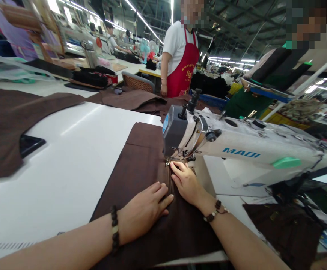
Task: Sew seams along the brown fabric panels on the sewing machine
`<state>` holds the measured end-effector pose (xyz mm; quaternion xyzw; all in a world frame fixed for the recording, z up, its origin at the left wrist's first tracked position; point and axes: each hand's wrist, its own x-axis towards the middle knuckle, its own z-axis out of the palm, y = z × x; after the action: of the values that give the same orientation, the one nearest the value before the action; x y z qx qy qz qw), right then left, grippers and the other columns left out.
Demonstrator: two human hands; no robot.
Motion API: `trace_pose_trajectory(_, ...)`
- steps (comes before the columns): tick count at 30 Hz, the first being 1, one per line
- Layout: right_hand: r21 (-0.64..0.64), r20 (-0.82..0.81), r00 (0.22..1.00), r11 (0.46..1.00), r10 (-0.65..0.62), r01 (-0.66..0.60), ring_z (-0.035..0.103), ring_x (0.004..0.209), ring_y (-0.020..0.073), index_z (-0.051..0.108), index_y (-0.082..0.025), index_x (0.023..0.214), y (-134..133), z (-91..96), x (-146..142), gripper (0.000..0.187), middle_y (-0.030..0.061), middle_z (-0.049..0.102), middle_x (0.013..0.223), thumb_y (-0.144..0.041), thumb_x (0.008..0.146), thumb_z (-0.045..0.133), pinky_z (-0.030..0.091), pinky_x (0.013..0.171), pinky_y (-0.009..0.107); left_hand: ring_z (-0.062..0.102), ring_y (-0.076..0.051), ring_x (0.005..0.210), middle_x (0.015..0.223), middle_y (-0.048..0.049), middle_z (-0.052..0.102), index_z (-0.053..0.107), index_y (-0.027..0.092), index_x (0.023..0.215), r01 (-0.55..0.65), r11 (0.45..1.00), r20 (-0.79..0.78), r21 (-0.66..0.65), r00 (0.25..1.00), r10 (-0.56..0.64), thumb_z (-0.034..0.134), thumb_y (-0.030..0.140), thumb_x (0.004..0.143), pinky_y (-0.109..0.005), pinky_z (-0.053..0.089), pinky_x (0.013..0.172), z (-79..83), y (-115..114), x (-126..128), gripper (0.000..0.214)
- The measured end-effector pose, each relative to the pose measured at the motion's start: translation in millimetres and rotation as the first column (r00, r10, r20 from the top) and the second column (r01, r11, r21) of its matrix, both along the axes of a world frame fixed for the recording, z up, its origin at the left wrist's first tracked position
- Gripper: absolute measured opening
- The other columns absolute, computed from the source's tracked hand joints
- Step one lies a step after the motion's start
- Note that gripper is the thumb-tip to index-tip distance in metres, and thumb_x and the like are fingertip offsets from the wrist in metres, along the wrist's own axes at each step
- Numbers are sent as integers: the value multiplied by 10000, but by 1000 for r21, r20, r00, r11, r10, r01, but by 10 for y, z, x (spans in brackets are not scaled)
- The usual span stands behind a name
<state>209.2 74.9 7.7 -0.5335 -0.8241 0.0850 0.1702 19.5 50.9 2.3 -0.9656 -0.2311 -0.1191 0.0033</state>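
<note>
A dark brown fabric panel (135,165) lies under the needle end of a white sewing machine (236,150). My left hand (146,208) rests on the cloth with its fingers stretched out, left of a narrow ridged strip (170,182) running toward the needle. Whether that strip is a zip or a folded seam I cannot tell. Close by the presser foot (168,163), my right hand (187,183) presses on the fabric just right of the strip, fingers extended. Both hands are open, and neither grips anything visible. The fabric's near part spreads beneath my wrists.
More brown fabric pieces (2,131) lie on the white table (76,150) at the left and back. Another dark piece (284,228) is at the lower right. A person in a red apron (181,67) stands beyond the machine; another person is at the upper right.
</note>
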Motion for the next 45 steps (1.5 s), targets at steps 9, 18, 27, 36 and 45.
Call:
trace_pose_trajectory(9,-64,22,996,994,-88,89,416,1163,254,513,-145,1229,122,-37,14,373,110,503,1238,-228,895,368,405,958,386,467,-190,1052,1088,-45,490,479,211,1143,-19,998,-41,-61,999,16,451,334,878,-325,438,937,25,163,6,294)
trace_pose_trajectory(18,-69,-45,998,996,-52,48,507,1090,206,516,-148,1189,121,47,63,324,100,547,1186,-216,881,445,443,914,343,483,-196,1056,1106,-76,480,509,192,1158,-5,1000,13,-8,1000,5,462,322,870,-343,464,949,40,200,-9,318)
trace_pose_trajectory(27,-101,-7,1000,995,-24,23,422,1194,194,508,-155,1212,-161,141,-1,338,86,474,1291,-161,878,454,334,1026,450,488,-210,1066,1127,-79,464,531,183,1111,4,997,32,-72,999,-1,490,282,855,-391,472,968,78,198,-35,278)
trace_pose_trajectory(36,-101,-49,998,994,-37,32,431,1190,203,509,-168,1218,-159,99,14,339,99,479,1285,-173,887,436,309,1037,477,520,-181,991,1068,-58,517,528,182,1087,18,998,30,-62,999,-17,495,270,854,-407,468,966,67,181,-37,252)
trace_pose_trajectory(45,-143,-117,989,987,-88,71,432,1185,185,515,-218,1215,-239,231,-58,384,60,507,1252,-140,857,399,226,1088,481,518,-173,993,1074,-32,549,494,229,1147,-30,991,69,130,997,22,580,364,804,-303,487,902,-112,171,-26,379)
